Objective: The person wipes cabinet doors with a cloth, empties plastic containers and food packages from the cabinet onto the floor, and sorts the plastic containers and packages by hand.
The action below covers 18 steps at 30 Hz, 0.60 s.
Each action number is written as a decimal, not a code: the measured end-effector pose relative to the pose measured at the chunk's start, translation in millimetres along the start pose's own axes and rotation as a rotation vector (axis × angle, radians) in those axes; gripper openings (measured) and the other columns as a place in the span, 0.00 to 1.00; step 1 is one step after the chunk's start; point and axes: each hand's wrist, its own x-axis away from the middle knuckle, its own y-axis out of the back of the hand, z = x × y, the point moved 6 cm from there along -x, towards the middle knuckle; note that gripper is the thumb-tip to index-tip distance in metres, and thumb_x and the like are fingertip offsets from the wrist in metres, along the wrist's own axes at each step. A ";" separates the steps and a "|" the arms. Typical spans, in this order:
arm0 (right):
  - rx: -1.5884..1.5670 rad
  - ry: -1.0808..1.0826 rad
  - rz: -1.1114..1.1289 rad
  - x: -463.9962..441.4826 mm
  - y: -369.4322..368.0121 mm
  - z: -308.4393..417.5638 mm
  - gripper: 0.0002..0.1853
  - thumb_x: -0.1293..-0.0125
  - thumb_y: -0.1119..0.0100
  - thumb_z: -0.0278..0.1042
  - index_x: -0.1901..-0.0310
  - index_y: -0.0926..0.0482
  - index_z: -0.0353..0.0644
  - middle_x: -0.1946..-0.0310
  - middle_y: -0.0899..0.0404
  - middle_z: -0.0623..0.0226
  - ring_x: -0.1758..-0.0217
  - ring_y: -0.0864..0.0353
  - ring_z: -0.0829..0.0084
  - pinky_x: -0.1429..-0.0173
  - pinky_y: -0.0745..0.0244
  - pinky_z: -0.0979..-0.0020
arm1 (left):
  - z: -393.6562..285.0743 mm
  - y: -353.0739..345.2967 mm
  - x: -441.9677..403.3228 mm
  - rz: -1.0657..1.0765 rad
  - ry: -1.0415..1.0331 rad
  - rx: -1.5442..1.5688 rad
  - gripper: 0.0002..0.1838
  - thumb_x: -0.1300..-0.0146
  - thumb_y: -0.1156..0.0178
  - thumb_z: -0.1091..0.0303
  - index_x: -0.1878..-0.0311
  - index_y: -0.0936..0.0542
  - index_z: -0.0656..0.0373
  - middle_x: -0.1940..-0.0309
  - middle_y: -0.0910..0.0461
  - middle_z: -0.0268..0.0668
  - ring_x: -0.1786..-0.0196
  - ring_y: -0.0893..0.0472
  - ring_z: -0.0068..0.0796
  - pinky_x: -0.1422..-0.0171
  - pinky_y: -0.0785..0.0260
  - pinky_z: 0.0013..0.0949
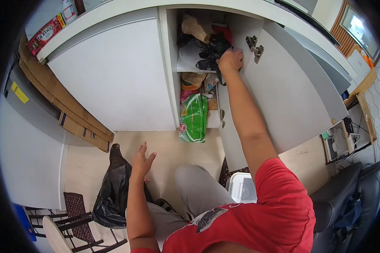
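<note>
My right hand reaches into the upper shelf of the open cabinet, against a black item; its fingers are partly hidden and its grip cannot be made out. Beside that item lie a brown paper bag and something red. My left hand is in the air above the floor, fingers apart, holding nothing. A black plastic bag stands just left of my left forearm. On the lower shelf a green package hangs over the front edge, with other bags behind it.
The white cabinet door is swung open on the right. Flattened cardboard leans at the left. A lidded white container sits by my leg. A black chair is at the lower right, a small round-topped table at the lower left.
</note>
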 end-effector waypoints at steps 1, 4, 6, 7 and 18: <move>0.073 0.050 -0.102 3.1 8.1 4.2 0.30 0.49 0.30 0.42 0.48 0.30 0.35 0.48 0.27 0.51 0.44 0.26 0.53 0.44 0.27 0.56 | -1.4 0.4 1.1 0.000 -0.004 -0.001 0.36 0.41 0.37 0.55 0.33 0.36 0.63 0.38 0.35 0.61 0.35 0.34 0.57 0.33 0.40 0.44; -0.091 0.004 -0.069 1.9 -1.8 -7.4 0.31 0.50 0.29 0.39 0.48 0.33 0.37 0.52 0.24 0.51 0.45 0.26 0.51 0.47 0.27 0.53 | -5.5 5.8 0.1 -0.013 -0.018 0.040 0.36 0.41 0.37 0.56 0.33 0.36 0.64 0.37 0.35 0.61 0.33 0.36 0.56 0.32 0.41 0.43; -0.279 -0.051 -0.044 29.2 20.7 -11.4 0.31 0.50 0.30 0.33 0.47 0.37 0.38 0.56 0.22 0.47 0.50 0.24 0.46 0.50 0.27 0.51 | 0.1 8.4 1.5 -0.021 0.000 0.032 0.36 0.42 0.36 0.58 0.34 0.36 0.66 0.37 0.35 0.61 0.33 0.36 0.55 0.31 0.42 0.42; -0.423 -0.042 -0.060 48.9 33.3 -14.3 0.31 0.51 0.31 0.33 0.48 0.38 0.38 0.57 0.22 0.46 0.52 0.23 0.45 0.50 0.28 0.51 | 3.5 9.0 3.3 -0.031 -0.014 0.034 0.36 0.42 0.36 0.58 0.34 0.36 0.66 0.37 0.35 0.61 0.33 0.36 0.55 0.31 0.42 0.42; -1.311 0.545 -0.940 77.5 275.9 39.3 0.34 0.49 0.32 0.37 0.44 0.34 0.29 0.49 0.29 0.41 0.39 0.34 0.50 0.37 0.41 0.55 | 23.5 -6.3 -22.5 0.026 -0.002 0.012 0.36 0.43 0.36 0.57 0.36 0.34 0.68 0.43 0.29 0.61 0.37 0.31 0.55 0.34 0.38 0.43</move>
